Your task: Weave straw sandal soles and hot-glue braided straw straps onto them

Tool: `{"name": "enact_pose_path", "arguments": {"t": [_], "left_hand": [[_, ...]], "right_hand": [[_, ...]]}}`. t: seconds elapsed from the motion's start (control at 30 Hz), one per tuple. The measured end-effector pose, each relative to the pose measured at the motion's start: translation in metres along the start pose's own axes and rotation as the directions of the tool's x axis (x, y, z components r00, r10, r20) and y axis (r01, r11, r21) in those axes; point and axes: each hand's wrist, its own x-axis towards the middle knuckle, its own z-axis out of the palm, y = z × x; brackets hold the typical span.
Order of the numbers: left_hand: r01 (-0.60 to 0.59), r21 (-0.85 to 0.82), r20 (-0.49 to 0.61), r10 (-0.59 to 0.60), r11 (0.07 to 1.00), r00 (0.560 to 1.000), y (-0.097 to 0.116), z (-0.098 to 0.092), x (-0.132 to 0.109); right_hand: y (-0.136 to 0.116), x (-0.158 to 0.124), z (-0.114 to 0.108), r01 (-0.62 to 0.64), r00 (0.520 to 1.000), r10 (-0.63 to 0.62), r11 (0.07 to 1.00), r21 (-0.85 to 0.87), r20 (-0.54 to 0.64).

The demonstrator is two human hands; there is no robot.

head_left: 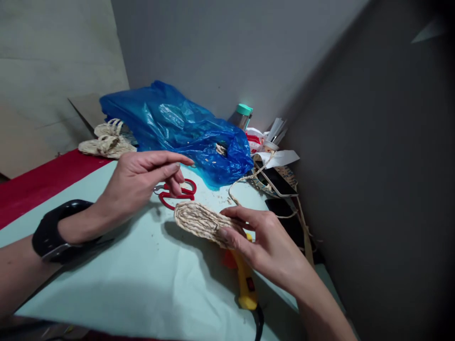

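Head view. The right hand grips an oval piece of coiled, twisted cord, the thumb pressed flat on its near face and the fingers closed along its far edge. The oval piece is tilted and raised above the pale cloth, its free end pointing toward the left hand. In that hand, the index finger is extended and the thumb lies close along it, leaving a narrow gap at most, with the remaining fingers curled beneath; whether anything thin is pinched there cannot be told. The curled fingers partly cover the red-handled scissors; contact between them is uncertain. Below the oval piece lies a yellow-handled tool with a black cable. Beyond the hands are a crumpled blue plastic bag, woven footwear to its left, and a bottle with a teal lid behind its right end. Labels: the red-and-white packet beside the bag bears printing too small to read; marks on the tool's switch are likewise illegible
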Motion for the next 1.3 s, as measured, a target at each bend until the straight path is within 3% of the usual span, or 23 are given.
{"name": "enact_pose_path", "arguments": {"t": [0.17, 0.27, 0.37, 0.43, 0.63, 0.83, 0.93, 1.03, 1.17, 1.3], "left_hand": [[-0.18, 0.2, 0.151, 0.151, 0.963, 0.977, 0.014, 0.004, -0.012], [-0.34, 0.336, 0.358, 0.214, 0.878, 0.909, 0.024, 0.005, -0.017], [-0.399, 0.372, 0.59, 0.118, 0.838, 0.798, 0.031, 0.005, -0.019], [-0.351, 0.379, 0.634, 0.036, 0.857, 0.772, 0.035, 0.004, -0.019], [-0.278, 0.402, 0.612, -0.03, 0.872, 0.791, 0.041, -0.003, -0.018], [-0.263, 0.37, 0.631, -0.033, 0.891, 0.775, 0.034, -0.002, -0.017], [-0.256, 0.388, 0.631, -0.053, 0.885, 0.774, 0.028, 0.0, -0.014], [-0.262, 0.397, 0.621, -0.048, 0.88, 0.782, 0.023, 0.002, -0.011], [-0.285, 0.402, 0.579, 0.0, 0.87, 0.815, 0.017, 0.003, -0.014], [-0.215, 0.403, 0.48, -0.005, 0.89, 0.877, 0.007, 0.004, -0.024]], "right_hand": [[-0.017, 0.001, 0.003, 0.059, 0.996, -0.06, 0.998, 0.017, 0.068], [-0.023, 0.002, 0.005, 0.083, 0.993, -0.084, 0.996, 0.026, 0.08], [-0.027, 0.003, 0.007, 0.175, 0.982, -0.177, 0.984, 0.037, 0.066], [-0.031, 0.003, 0.007, 0.253, 0.967, -0.252, 0.967, -0.026, 0.028], [-0.034, 0.001, -0.011, 0.356, 0.934, -0.347, 0.9, -0.249, 0.082], [-0.012, 0.005, -0.023, 0.417, 0.908, -0.412, 0.906, -0.074, 0.072], [0.001, 0.008, -0.02, 0.411, 0.912, -0.411, 0.91, -0.056, 0.013], [0.011, 0.011, -0.012, 0.462, 0.876, -0.47, 0.882, -0.087, -0.107], [0.014, 0.009, 0.0, 0.485, 0.833, -0.504, 0.864, -0.137, -0.229], [0.01, 0.003, 0.008, 0.455, 0.837, -0.484, 0.875, -0.168, -0.254]]}}
